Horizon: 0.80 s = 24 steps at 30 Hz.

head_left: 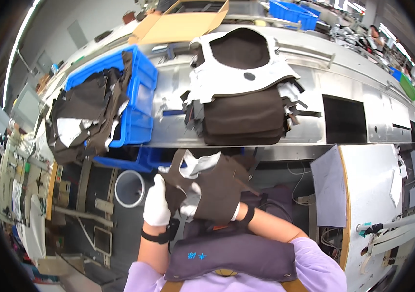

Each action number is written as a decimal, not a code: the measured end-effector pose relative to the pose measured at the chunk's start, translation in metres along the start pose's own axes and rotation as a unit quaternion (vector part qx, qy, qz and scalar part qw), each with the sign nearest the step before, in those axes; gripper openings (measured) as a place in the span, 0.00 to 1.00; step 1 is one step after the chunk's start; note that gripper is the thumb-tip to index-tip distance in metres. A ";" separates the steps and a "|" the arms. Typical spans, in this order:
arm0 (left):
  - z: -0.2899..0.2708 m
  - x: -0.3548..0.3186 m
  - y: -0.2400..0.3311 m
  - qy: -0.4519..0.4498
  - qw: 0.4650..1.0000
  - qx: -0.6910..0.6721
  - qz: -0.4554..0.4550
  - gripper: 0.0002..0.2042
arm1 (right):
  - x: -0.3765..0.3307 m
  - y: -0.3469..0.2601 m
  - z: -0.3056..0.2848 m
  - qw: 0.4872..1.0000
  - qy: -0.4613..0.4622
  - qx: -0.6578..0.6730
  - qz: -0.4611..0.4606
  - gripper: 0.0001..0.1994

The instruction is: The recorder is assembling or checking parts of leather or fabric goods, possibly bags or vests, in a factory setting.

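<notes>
The largest thing is the metal worktable [171, 95], which goes across in front of the person. On its left stands a blue bin [140, 109] with brown cloth [93, 100] hanging over its edge, perhaps because it is filled too full. Beside it lies a brown stack [244, 117], with white pieces [202, 80] on top; it seems laid flat to stay within reach. The dark brown piece [217, 187] is above the lap, before the table edge. A white bucket [118, 187] stands at its left. The gloved left hand [157, 204] is closed on the piece's left edge, probably to keep it steady. The right hand [236, 211] is mostly behind the cloth, maybe supporting it; its grip one cannot tell.
</notes>
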State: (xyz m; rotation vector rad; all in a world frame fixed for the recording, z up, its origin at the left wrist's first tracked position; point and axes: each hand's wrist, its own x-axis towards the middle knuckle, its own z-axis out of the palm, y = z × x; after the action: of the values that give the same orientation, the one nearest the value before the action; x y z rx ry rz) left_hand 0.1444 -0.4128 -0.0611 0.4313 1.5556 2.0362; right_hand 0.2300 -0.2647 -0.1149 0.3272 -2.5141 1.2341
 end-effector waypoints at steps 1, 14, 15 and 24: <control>-0.006 0.002 -0.010 -0.016 0.997 0.075 -0.007 0.27 | -0.001 -0.002 -0.001 0.996 -0.019 0.047 0.079 0.25; 0.022 -0.023 -0.063 -0.101 0.749 0.492 0.431 0.35 | -0.016 0.059 0.020 0.982 0.187 -0.025 0.011 0.20; 0.027 -0.024 -0.075 -0.086 0.749 0.508 0.417 0.36 | -0.017 0.051 0.014 0.983 0.173 -0.048 0.025 0.22; 0.008 0.009 -0.099 0.003 0.886 0.345 0.310 0.07 | -0.007 0.071 0.024 0.987 0.159 -0.001 -0.015 0.14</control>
State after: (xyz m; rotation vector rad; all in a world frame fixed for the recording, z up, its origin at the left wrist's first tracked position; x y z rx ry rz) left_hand 0.1640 -0.3823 -0.1544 1.3341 2.3498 1.8013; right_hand 0.2081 -0.2405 -0.1830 0.1521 -2.2296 1.1694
